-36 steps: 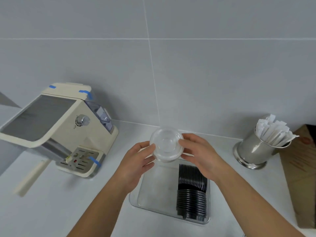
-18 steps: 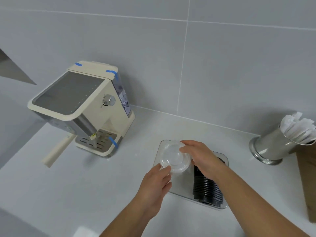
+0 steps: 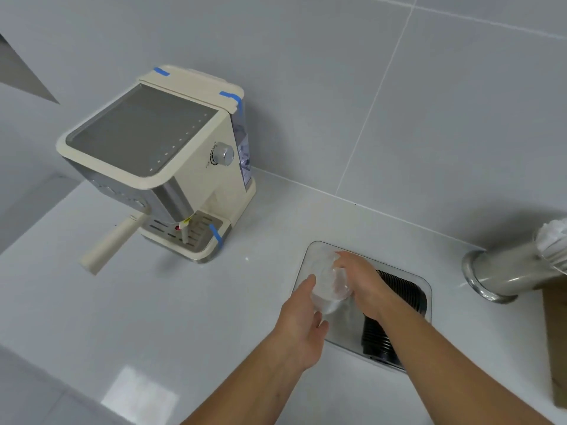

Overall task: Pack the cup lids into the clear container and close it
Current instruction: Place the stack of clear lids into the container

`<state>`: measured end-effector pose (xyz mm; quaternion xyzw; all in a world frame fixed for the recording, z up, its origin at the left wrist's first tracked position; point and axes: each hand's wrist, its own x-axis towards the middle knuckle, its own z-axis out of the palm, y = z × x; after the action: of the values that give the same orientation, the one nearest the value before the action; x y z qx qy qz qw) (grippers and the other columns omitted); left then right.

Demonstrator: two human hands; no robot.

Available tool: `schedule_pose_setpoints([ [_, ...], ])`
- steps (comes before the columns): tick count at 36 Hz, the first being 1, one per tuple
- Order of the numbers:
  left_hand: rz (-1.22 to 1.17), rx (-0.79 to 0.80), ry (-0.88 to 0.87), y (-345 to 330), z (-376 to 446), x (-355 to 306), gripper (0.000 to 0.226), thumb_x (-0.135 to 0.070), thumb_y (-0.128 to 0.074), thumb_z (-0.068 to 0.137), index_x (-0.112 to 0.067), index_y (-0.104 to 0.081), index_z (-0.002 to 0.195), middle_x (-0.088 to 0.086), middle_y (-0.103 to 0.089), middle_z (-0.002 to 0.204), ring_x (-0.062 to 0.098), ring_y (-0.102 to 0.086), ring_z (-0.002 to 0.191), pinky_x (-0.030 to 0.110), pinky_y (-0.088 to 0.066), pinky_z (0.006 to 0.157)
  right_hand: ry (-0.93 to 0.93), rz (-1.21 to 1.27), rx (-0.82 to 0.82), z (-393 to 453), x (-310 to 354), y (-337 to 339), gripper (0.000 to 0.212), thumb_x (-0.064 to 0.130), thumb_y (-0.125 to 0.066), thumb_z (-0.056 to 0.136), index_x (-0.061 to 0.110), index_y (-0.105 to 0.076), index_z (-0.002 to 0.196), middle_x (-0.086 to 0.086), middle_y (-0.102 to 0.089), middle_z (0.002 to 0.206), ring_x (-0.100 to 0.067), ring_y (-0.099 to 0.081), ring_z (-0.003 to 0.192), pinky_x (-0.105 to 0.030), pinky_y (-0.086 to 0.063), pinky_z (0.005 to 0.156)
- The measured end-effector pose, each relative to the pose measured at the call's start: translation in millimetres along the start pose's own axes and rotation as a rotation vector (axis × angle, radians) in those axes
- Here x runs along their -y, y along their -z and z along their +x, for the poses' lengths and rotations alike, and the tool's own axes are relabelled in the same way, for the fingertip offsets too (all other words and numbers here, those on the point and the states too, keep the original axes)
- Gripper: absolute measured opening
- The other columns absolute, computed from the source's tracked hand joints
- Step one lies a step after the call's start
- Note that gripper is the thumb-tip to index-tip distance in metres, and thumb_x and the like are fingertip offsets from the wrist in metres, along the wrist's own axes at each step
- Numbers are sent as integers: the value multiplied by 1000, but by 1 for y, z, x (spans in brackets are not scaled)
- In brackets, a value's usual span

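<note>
A clear rectangular container (image 3: 427, 289) lies open on the white counter. A row of black cup lids (image 3: 399, 289) fills its right half, partly hidden by my right forearm. Both hands hold a stack of clear cup lids (image 3: 328, 286) low over the container's left half. My left hand (image 3: 302, 323) grips the near end of the stack. My right hand (image 3: 365, 280) grips its far side from above. I cannot tell whether the stack touches the container floor.
A cream espresso machine (image 3: 159, 167) with blue tape stands at the back left, its handle sticking out toward me. A steel cup (image 3: 506, 271) of white packets stands at the right. A brown cardboard piece (image 3: 557, 338) lies at the right edge. Tiled wall behind.
Both hands have lowered the clear lid stack from chest height down into the container's left half. My view has swung left and down.
</note>
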<state>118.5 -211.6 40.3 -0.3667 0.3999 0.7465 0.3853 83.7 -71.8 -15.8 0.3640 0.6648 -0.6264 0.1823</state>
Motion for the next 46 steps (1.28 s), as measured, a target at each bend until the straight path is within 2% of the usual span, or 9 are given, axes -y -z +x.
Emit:
schedule_pose_setpoints([
  [4, -19, 9, -18, -6, -2, -2, 60, -49, -55, 95, -24, -41, 148, 4, -35, 159, 19, -27, 148, 38, -22, 122, 10, 7, -5, 2, 3, -2, 30, 17, -53, 78, 8, -71, 100, -13, -72, 100, -27, -60, 89, -37, -44, 81],
  [8, -27, 16, -39, -8, -4, -1, 64, -57, -48, 95, -25, -38, 150, 3, -33, 160, 17, -24, 150, 38, -18, 122, -24, -18, 8, 4, 3, -1, 25, 24, -59, 78, 20, -75, 97, -13, -72, 116, -34, -64, 113, -44, -46, 100],
  [13, -63, 24, -32, -7, -6, -5, 70, -64, -45, 93, -26, -36, 151, 3, -28, 162, 17, -19, 151, 38, -17, 122, -25, -51, 4, 6, 2, -1, 24, 25, -58, 79, 24, -76, 95, -6, -75, 110, -31, -64, 113, -47, -43, 104],
  [25, -67, 70, -18, 8, -3, -8, 72, -53, -46, 97, -12, -29, 154, 6, -32, 160, 20, -27, 149, 39, -22, 122, 11, -118, 6, 4, -1, -2, 41, 5, -57, 83, 22, -69, 119, 3, -67, 114, -11, -58, 98, -21, -44, 78],
  [31, 1, 55, -2, 28, -7, -5, 80, -47, -54, 95, -6, -21, 155, 11, -26, 163, 23, -29, 148, 39, -28, 120, 17, -197, -30, -4, 0, -3, 50, 7, -56, 84, 25, -63, 130, 1, -59, 133, -18, -53, 122, -32, -42, 105],
  [35, 119, 66, -25, 47, -10, -4, 59, -37, -58, 96, -3, -47, 142, 14, -53, 143, 25, -52, 131, 39, -40, 112, 61, -234, -52, -15, 0, -1, 53, 7, -54, 86, 25, -57, 136, 3, -53, 142, -16, -48, 129, -32, -36, 112],
  [39, 259, 8, -99, 65, -8, -8, 29, -22, -63, 94, 4, -67, 107, 16, -66, 97, 25, -65, 87, 39, -54, 91, 75, -275, -84, -29, -6, 3, 53, 4, -52, 88, 17, -54, 139, -2, -54, 142, -20, -49, 130, -32, -38, 110],
  [42, 394, -39, -166, 75, -8, -11, 17, -14, -62, 94, 2, -67, 97, 12, -62, 82, 23, -59, 75, 35, -54, 79, 67, -269, -98, -38, -12, 3, 37, 1, -50, 88, 10, -62, 122, -11, -64, 124, -27, -58, 115, -32, -44, 94],
  [46, 522, -84, -243, 85, -1, -13, 11, -13, -62, 92, -5, -67, 86, 11, -61, 82, 23, -57, 77, 39, -53, 86, 92, -193, -93, -45, -19, 2, 33, -1, -51, 92, 27, -57, 107, 8, -58, 95, -15, -52, 98, -27, -41, 88],
])
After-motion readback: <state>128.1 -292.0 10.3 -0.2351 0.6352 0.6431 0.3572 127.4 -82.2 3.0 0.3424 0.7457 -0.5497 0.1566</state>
